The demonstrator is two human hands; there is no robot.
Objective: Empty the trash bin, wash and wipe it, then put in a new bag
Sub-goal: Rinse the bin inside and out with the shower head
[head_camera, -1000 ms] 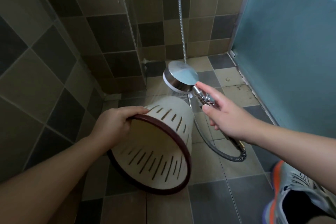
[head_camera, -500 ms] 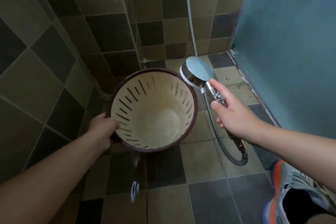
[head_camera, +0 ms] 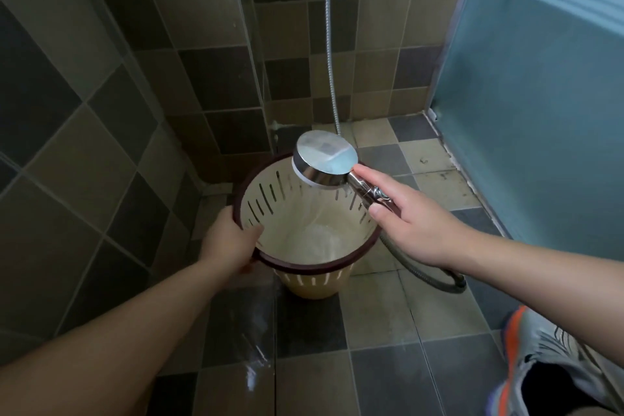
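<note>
Cream slotted bin, maroon rim

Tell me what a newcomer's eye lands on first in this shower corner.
First, the chrome shower head at centre, held by the right hand over the far rim of the cream slotted bin, with water pooling white at its bottom. Next, the left hand gripping the bin's dark red rim on the left side. At the lower right corner, an orange-trimmed grey shoe stands on the checkered floor tiles.
</note>
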